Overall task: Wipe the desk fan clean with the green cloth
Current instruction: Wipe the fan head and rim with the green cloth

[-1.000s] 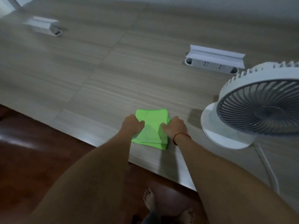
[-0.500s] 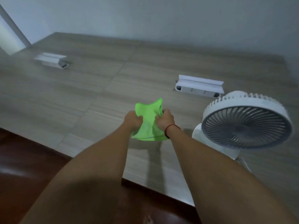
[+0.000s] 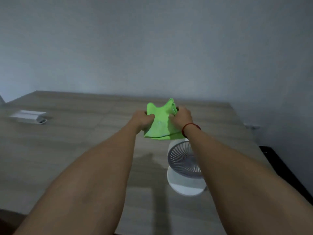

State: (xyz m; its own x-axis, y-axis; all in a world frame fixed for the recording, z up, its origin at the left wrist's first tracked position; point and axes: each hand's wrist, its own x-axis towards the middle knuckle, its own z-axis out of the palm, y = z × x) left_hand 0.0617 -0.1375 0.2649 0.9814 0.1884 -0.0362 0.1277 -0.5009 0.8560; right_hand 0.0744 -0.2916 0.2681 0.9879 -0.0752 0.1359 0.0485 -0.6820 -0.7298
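Note:
The bright green cloth [image 3: 160, 123] hangs folded in the air above the wooden desk [image 3: 67, 146], gripped on both sides. My left hand [image 3: 141, 118] clutches its left edge and my right hand [image 3: 180, 118], with a red cord at the wrist, clutches its right edge. The white desk fan [image 3: 182, 160] stands on its round base below and slightly right of the cloth, grille tilted up; my right forearm covers its right half. The cloth's lower edge sits just above the fan's top rim.
A white socket box with raised lid [image 3: 29, 117] lies at the desk's far left. A grey wall rises behind the desk. The desk's right edge runs close beside the fan, with a dark strip [image 3: 279, 165] beyond it.
Both hands lifted the cloth off the desk and carried it up and to the right, over the fan. The camera tilted upward, so more wall shows and the second socket box is hidden.

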